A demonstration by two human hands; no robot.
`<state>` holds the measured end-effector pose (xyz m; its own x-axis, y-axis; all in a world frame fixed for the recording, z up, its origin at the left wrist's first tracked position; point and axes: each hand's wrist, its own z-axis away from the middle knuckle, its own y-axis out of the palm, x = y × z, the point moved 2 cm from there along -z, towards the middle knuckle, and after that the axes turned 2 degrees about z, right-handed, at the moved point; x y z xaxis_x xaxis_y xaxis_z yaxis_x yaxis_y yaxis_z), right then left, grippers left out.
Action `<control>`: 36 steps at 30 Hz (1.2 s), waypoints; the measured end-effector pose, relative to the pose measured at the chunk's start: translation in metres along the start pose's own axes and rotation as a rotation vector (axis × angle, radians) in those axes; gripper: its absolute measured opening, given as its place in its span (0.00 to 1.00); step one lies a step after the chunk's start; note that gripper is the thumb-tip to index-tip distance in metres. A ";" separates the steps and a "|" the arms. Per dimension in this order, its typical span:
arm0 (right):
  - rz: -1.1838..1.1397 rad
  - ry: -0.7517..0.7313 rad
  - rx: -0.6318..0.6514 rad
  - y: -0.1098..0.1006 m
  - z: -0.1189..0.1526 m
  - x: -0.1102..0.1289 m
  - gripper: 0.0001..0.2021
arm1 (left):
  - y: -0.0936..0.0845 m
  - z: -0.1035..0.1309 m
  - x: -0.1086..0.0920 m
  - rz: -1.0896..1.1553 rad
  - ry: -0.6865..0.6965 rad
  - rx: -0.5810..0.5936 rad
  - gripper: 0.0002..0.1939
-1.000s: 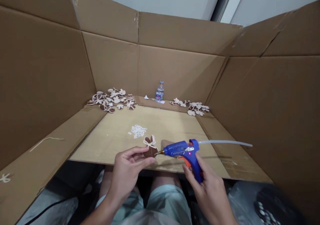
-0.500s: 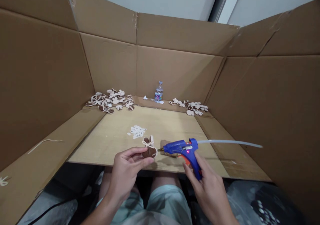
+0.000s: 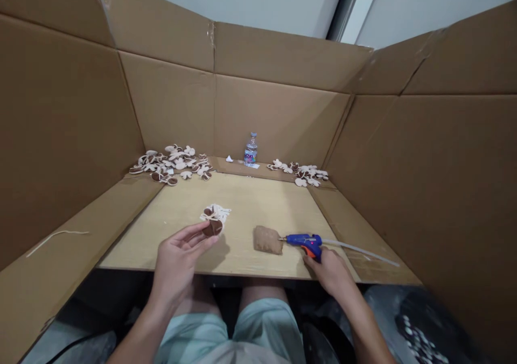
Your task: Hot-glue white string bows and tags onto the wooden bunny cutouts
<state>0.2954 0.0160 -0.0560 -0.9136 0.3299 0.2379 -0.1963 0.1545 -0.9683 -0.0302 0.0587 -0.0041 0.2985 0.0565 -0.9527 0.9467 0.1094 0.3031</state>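
Brown bow-tied piece (image 3: pixel 214 227): up off the tabletop (image 3: pixel 246 200), left of its middle, toward the near edge. Left hand (image 3: pixel 177 259) pinches it, thumb on the near side, index finger on the left side. From that grip the piece lies ahead and to the right; long axis slants, two ear-like lobes and pale bow away from the person, wide end toward the thumb. Left hand is clearly the nearer one; right is well apart.

White cut-outs (image 3: pixel 224 211) right behind the piece, partly covered by it in view. Touching or just above them? Can't tell from this angle.

Right hand (image 3: pixel 332 270) is closed round the handle of the blue glue gun (image 3: pixel 302 239), near the near-right corner. Trigger squeeze not readable. Nozzle points left, at the right edge of the brown pad (image 3: pixel 267 239); contact unclear. Pale glue stick (image 3: pixel 365 252) trails from the gun's back, out past the tabletop's right edge.

Further out: left heap (image 3: pixel 177 163) of similar pieces at the far-left corner, smaller right heap (image 3: pixel 310 174) by the far-right corner, bottle (image 3: pixel 250 151) upright beyond the far edge. Loose string (image 3: pixel 56 238) on cardboard, left of the tabletop.
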 end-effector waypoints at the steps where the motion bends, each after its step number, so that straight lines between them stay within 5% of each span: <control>1: 0.002 -0.005 0.002 0.000 0.000 -0.002 0.11 | -0.003 -0.003 0.000 0.003 0.017 -0.013 0.23; 6: 0.066 0.018 -0.123 -0.008 0.007 0.005 0.21 | -0.018 -0.016 -0.005 0.007 0.089 -0.096 0.24; 9: -0.062 -0.134 -0.281 -0.009 0.018 0.039 0.19 | -0.025 -0.020 -0.010 0.004 0.125 -0.119 0.23; 14: -0.289 -0.483 0.022 0.004 0.019 0.131 0.10 | -0.034 -0.021 -0.017 -0.009 0.175 -0.133 0.23; 21: -0.129 -0.578 0.150 0.019 -0.056 0.214 0.06 | -0.038 -0.023 -0.021 -0.023 0.171 -0.120 0.23; 28: 0.030 -0.658 0.293 0.038 -0.083 0.231 0.11 | -0.041 -0.022 -0.023 -0.023 0.170 -0.109 0.20; 36: -0.001 -0.724 0.257 0.040 -0.077 0.230 0.11 | -0.037 -0.019 -0.027 -0.005 0.188 -0.113 0.18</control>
<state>0.1051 0.1698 -0.0340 -0.9011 -0.3764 0.2152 -0.1932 -0.0959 -0.9765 -0.0755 0.0722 0.0103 0.2560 0.2382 -0.9369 0.9252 0.2204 0.3089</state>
